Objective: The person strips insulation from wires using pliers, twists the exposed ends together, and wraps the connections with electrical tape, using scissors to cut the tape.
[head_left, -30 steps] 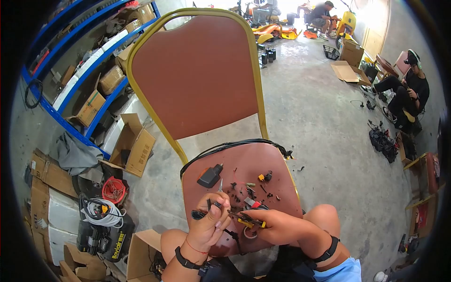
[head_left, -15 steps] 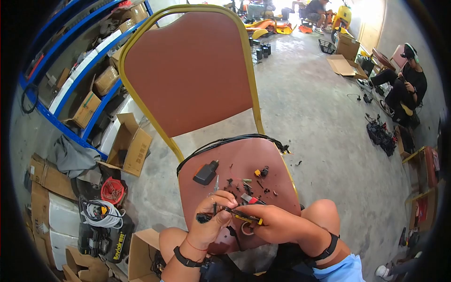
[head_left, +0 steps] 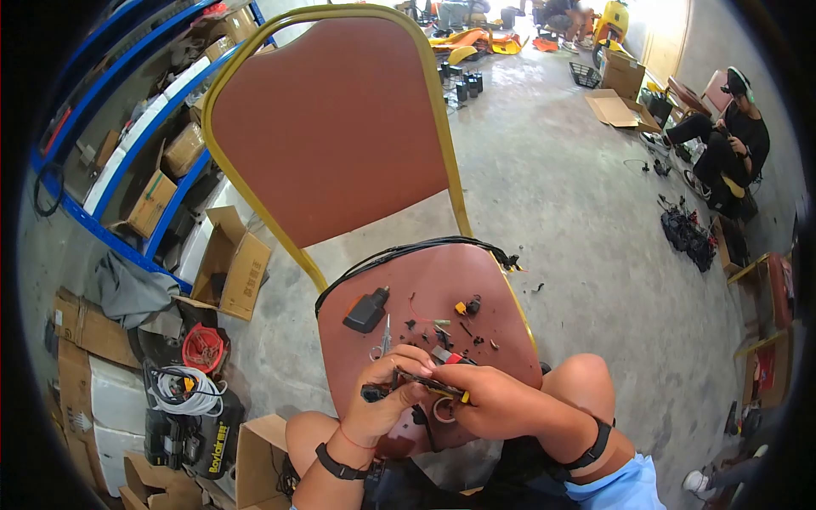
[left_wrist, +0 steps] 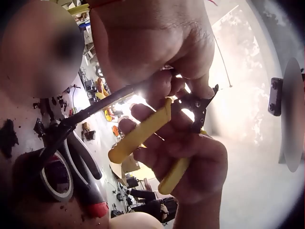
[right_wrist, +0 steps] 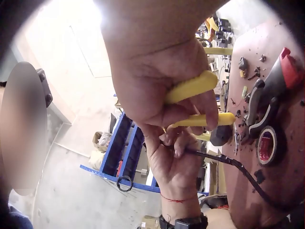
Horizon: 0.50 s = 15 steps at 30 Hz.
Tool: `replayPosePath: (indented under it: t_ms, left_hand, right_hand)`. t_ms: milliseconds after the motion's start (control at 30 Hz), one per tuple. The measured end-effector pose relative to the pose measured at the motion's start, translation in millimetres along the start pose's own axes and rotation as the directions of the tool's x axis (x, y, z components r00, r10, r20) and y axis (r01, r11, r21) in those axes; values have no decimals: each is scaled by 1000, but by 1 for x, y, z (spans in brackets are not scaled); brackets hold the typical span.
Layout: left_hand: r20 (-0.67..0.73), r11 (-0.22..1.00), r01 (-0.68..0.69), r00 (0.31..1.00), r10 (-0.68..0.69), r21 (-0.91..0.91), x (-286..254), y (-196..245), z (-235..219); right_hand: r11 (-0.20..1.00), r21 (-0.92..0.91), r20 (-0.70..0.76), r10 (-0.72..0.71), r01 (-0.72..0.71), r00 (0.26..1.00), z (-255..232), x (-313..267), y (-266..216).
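Observation:
My left hand pinches a black cable between thumb and fingers; the cable runs down over the chair seat. A black end piece sticks out on that hand's left side. My right hand grips wire strippers with yellow handles and a flat black head. In the left wrist view the handles are spread apart, and the head is right at the left hand's fingertips. The left fingers hide the spot where the cable meets the tool. Both hands are close together above the front of the red chair seat.
On the seat lie a black plug-like block, scissors, red-tipped pliers, a tape roll and several black scraps. A coiled black cable lies along the seat's back. Blue shelving stands left; a seated person is at right.
My hands have come together, and the wire strippers have moved left to the left hand's fingertips. The head view has shifted slightly.

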<state>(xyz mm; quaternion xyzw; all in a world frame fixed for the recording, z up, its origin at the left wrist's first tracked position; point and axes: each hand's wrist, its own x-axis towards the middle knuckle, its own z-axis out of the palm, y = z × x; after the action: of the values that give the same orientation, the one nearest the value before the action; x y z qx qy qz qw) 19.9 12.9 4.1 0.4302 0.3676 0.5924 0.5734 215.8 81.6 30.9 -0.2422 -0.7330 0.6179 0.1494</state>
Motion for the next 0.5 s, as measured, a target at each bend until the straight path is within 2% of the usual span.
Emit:
replayPosePath:
  t_ms: [200,400,500]
  left_hand:
    - [2,999,-27,1000,27,41,1,-2,0]
    - [-6,999,-35,999,35,29,1,-2,0]
    - [-19,998,-41,999,42,53,0,-2,0]
  right_hand:
    - [997,-82,-49,2,-6,999,0,-1,-10]
    - [974,-215,-104,-95,71,990,1,-1,-4]
    - [976,-213,-92,-59,38,994,1,0,-4]
